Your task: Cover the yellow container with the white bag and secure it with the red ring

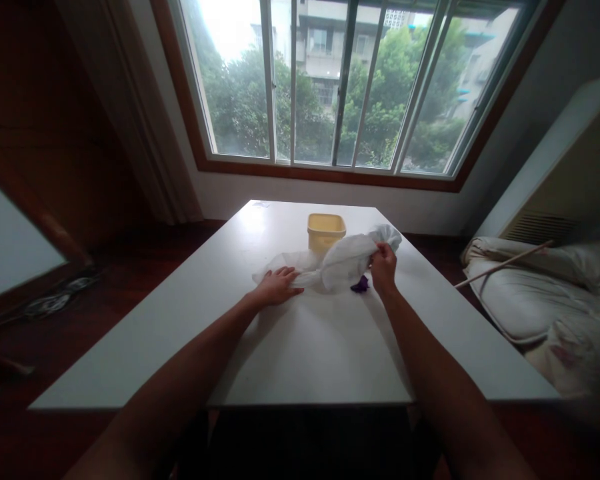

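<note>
A thin white translucent plastic bag point(347, 259) stretches across the table, partly lifted at its right end. My left hand point(279, 285) lies flat on the bag's left part, fingers spread and pressing it to the tabletop. With my right hand point(383, 265) I pinch the bag near its bunched right end, above the table. Just below the raised part lies a small dark purple crumpled piece point(360, 285), its kind not clear. Behind the bag stands a yellow square plastic tub point(326, 227), open at the top, its lower part partly hidden by the bag.
The white table point(180, 333) reaches toward a window point(310, 87) with a brown frame. Near its far left corner lies a small clear scrap point(261, 204). At the right, a thin stick point(505, 263) rests across a pale cushioned seat point(520, 300). A curtain point(145, 133) hangs at the left.
</note>
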The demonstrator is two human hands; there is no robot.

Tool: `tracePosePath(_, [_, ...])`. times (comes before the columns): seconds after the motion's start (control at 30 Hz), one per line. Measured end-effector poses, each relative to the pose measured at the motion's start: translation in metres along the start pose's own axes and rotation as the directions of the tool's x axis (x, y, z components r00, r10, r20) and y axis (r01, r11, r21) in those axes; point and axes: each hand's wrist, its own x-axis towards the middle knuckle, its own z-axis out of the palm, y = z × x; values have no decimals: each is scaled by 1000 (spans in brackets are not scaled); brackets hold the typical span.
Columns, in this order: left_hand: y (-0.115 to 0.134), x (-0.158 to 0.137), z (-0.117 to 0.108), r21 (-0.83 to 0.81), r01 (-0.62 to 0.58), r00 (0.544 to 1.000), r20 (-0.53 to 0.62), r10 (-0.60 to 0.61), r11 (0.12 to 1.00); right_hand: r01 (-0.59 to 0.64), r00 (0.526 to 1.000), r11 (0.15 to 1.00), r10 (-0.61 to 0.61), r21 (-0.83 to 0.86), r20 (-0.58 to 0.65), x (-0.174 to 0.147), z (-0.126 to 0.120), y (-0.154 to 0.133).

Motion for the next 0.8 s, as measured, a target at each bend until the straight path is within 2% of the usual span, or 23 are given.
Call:
tracePosePath(0.1, [-5, 2, 0, -4, 28, 999, -33, -28, 1000, -40, 963, 999, 47, 31, -266, 29, -26, 13])
tracePosePath(0.13, [-6, 2, -1, -10, 36, 998, -42, -37, 999, -75, 935, 997, 79, 25, -346, 37, -37, 19])
tracePosePath(0.2, [-9, 2, -3, -29, 49, 997, -62, -51, 998, -200, 848, 979, 149, -46, -509, 51, -59, 28])
tracePosePath(0.3, [-13, 0, -6, -72, 40, 992, -117, -48, 997, -225, 797, 969, 123, -102, -592, 61, -82, 34])
tracePosePath(0.4, [-12, -2, -11, -109, 78, 977, -190, -98, 991, -162, 804, 971, 26, -176, -594, 61, -82, 25])
tracePosePath(0.47, [-6, -3, -16, -113, 98, 959, -255, -125, 989, -46, 860, 960, -103, -277, -500, 52, -67, 13])
tracePosePath(0.5, [-2, -3, -18, -109, 92, 948, -295, -120, 990, 114, 909, 912, -255, -393, -329, 42, -56, 6])
tracePosePath(0.53, [4, -3, -21, -103, 74, 936, -336, -105, 992, 275, 926, 849, -360, -452, -112, 30, -43, -1])
tracePosePath(0.57, [10, -4, -23, -98, 52, 924, -373, -85, 994, 405, 909, 793, -403, -455, 107, 15, -29, -7])
tracePosePath(0.6, [16, -4, -26, -97, 30, 912, -406, -67, 995, 518, 852, 738, -403, -432, 334, -1, -14, -12])
tracePosePath(0.63, [22, -5, -27, -100, 5, 900, -433, -48, 995, 612, 762, 681, -373, -401, 530, -18, 0, -16])
tracePosePath(0.7, [31, -8, -30, -118, -67, 876, -482, 2, 991, 712, 596, 606, -253, -356, 763, -50, 23, -18])
tracePosePath(0.73, [33, -9, -32, -129, -112, 861, -508, 32, 985, 733, 548, 578, -191, -359, 814, -61, 32, -18])
tracePosePath(0.77, [33, -11, -33, -140, -153, 841, -538, 55, 978, 735, 540, 555, -132, -389, 831, -68, 37, -18])
tracePosePath(0.8, [32, -12, -36, -151, -185, 820, -568, 68, 971, 729, 551, 532, -84, -430, 830, -71, 39, -18])
